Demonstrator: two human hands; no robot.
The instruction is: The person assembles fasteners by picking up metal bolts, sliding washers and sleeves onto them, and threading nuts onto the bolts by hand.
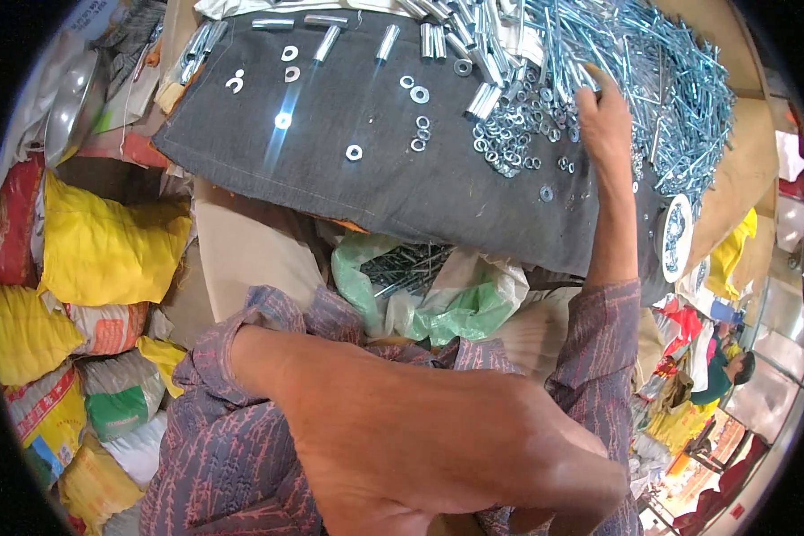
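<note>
Right hand (606, 116) is with bent fingers at the left side of the heap of long bolts (688, 107), by the right part of the dark cloth (304, 196); whether it grips one, I cannot tell. Because the bolts lie crossed, pulling one could drag others over the metal rings (506, 143) nearby. Left hand (456, 438) is in the foreground, its grip also unclear.

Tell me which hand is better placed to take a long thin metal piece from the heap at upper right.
The right hand, most likely: its fingers are at the left edge of the heap. The left hand looms large near the camera, away from it.
</note>
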